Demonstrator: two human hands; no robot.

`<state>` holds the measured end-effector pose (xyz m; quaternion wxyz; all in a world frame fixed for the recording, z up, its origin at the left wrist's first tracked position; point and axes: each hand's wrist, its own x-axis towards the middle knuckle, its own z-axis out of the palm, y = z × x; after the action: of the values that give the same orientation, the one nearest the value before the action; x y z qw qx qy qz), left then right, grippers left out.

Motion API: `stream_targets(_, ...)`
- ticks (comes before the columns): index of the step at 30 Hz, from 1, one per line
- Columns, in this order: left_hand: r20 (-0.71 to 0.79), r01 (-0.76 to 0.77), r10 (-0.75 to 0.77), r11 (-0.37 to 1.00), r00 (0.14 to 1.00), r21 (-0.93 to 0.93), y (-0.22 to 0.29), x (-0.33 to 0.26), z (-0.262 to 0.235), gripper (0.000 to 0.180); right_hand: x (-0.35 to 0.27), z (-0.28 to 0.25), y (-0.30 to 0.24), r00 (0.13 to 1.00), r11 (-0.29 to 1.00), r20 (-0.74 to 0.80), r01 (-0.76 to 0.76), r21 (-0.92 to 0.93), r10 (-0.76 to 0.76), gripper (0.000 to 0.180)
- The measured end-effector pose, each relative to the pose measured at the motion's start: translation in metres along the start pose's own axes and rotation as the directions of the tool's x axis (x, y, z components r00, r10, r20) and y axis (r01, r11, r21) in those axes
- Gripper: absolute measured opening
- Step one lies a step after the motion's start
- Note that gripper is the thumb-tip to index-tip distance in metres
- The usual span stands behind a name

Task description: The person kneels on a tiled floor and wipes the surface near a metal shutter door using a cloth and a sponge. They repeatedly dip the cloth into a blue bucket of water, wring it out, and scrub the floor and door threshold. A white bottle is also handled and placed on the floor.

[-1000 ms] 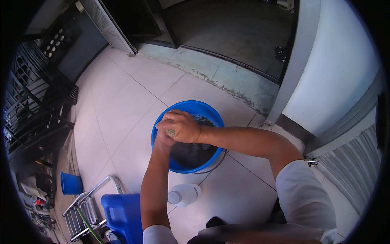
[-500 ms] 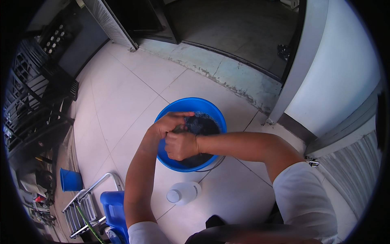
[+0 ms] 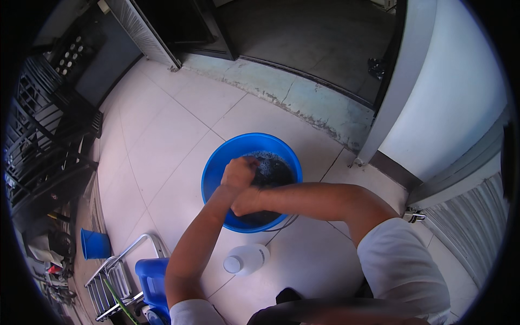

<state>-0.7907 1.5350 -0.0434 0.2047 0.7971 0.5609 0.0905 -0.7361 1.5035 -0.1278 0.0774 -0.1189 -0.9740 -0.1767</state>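
A round blue bucket [image 3: 212, 155] stands on the tiled floor in front of me, holding dark contents with whitish suds [image 3: 266, 158] on top. Over its middle, my left hand [image 3: 238, 173] is closed, with its curled fingers pointing into the bucket. My right hand [image 3: 248, 201] is closed as well, close under the left wrist and partly covered by it. What either hand grips is hidden. Just nearer to me than the bucket stands a white bottle [image 3: 249, 259] with a round cap, touched by neither hand.
A blue jug [image 3: 153, 279] is beside my left forearm, next to a metal folding frame [image 3: 115, 275]. A smaller blue bucket [image 3: 95, 244] stands farther left. Beyond the bucket runs a worn doorsill [image 3: 287, 95]; a wall [image 3: 439, 103] rises at the right.
My left hand has moved right and its outstretched fingers have curled down. The right hand has shifted slightly right and now lies partly under the left wrist.
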Motion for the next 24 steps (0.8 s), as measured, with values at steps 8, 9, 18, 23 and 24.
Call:
stream_targets(8,-0.019,0.057,-0.055,0.994,0.998,0.096,0.003,0.009,0.011,0.021,0.005,0.017,0.002,0.913,0.679,0.042,-0.332,0.654,0.406,0.022)
stream_targets(9,-0.01,0.06,-0.059,0.992,0.998,0.115,0.004,0.01,0.011,0.022,0.006,0.019,0.002,0.912,0.686,0.05,-0.341,0.643,0.407,0.023)
stream_targets(18,0.02,0.093,-0.097,0.983,0.995,0.161,0.014,0.009,0.01,0.023,0.006,0.009,0.006,0.833,0.463,0.292,-0.514,0.722,0.469,0.03)
stream_targets(23,0.007,0.095,-0.097,0.983,0.995,0.159,0.016,0.008,0.01,0.022,0.007,0.019,0.007,0.844,0.472,0.342,-0.52,0.712,0.414,0.035)
stream_targets(24,0.005,0.096,-0.098,0.982,0.995,0.163,0.016,0.008,0.01,0.023,0.007,0.026,0.007,0.854,0.489,0.307,-0.498,0.717,0.42,0.035)
